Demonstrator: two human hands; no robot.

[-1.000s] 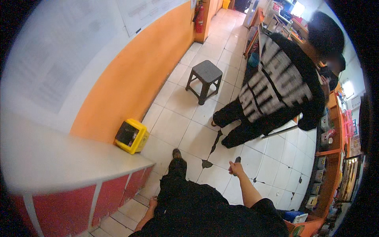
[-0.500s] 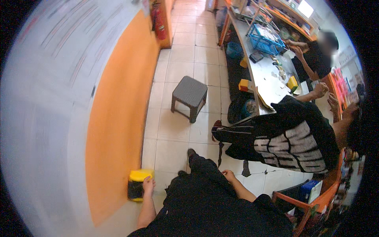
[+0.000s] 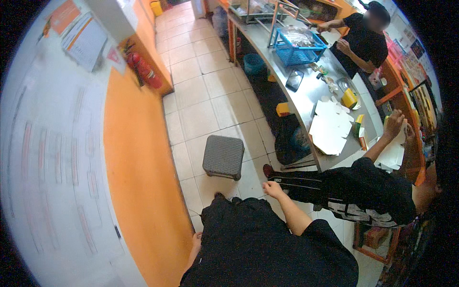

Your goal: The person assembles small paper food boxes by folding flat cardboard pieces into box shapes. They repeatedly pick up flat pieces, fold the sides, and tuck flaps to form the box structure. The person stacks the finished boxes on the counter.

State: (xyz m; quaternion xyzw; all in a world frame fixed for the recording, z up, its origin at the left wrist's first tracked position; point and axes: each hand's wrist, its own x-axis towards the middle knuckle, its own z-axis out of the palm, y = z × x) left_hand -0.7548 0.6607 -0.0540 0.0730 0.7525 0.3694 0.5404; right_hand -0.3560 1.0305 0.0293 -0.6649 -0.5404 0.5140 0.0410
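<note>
One dark grey stool (image 3: 223, 155) is standing on the tiled floor (image 3: 210, 107), just ahead of the person in black (image 3: 272, 244), between the orange wall (image 3: 131, 191) and the steel worktop (image 3: 302, 101). The right hand (image 3: 273, 189) is showing near a co-worker's dark trouser leg (image 3: 299, 185), its fingers curling inward; whether they're pinching anything, I can't make out. The left hand (image 3: 196, 239) is hanging low by the wall, its fingers too hidden for me to say how they're sitting. White cardboard (image 3: 331, 126) is lying toward the worktop's near corner, a dark phone-like device (image 3: 294, 80) is resting by its left edge, and a blue basket (image 3: 289, 54) is sitting farther along.
</note>
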